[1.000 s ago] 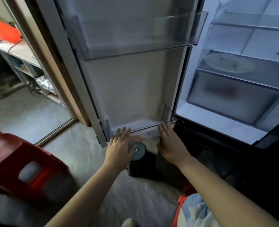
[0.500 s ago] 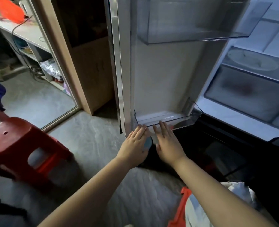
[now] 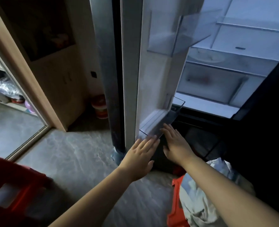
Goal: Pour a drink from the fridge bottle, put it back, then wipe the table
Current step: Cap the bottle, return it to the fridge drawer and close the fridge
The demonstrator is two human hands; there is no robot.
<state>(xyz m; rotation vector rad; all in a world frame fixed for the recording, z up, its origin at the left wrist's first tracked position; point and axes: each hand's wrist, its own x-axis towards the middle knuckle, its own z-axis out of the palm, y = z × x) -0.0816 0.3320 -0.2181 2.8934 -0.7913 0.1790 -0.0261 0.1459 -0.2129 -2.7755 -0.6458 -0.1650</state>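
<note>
- Fridge door (image 3: 153, 71) stands open. The inner liner is white and matt, the outer edge brushed grey metal.
- Two clear plastic door bins: the upper bin (image 3: 176, 38) is boxy and thin-walled, and the lower bin (image 3: 161, 122) is a shallow trough at the door's foot.
- Left hand (image 3: 141, 154) is flat, palm down, fingers straight and close together, with the tips at the lower bin's near corner.
- Right hand (image 3: 176, 145) is likewise flat, fingers straight and slightly fanned, with the tips touching the lower bin's front wall (neither hand grips anything).
- Bottle: not certain. A dark bulk (image 3: 159, 154) sits low between and under the hands, beneath the lower bin. It is too dim to tell its shape, its long axis or which way it points.
- Inside the fridge are glass shelves, a round pale plate (image 3: 207, 57) and a frosted drawer (image 3: 212, 82).
- Floor (image 3: 73, 153) is grey, marbled and glossy.
- A red moulded plastic stool (image 3: 12, 185) is at lower left, and crumpled pale cloth (image 3: 201, 202) at lower right.
</note>
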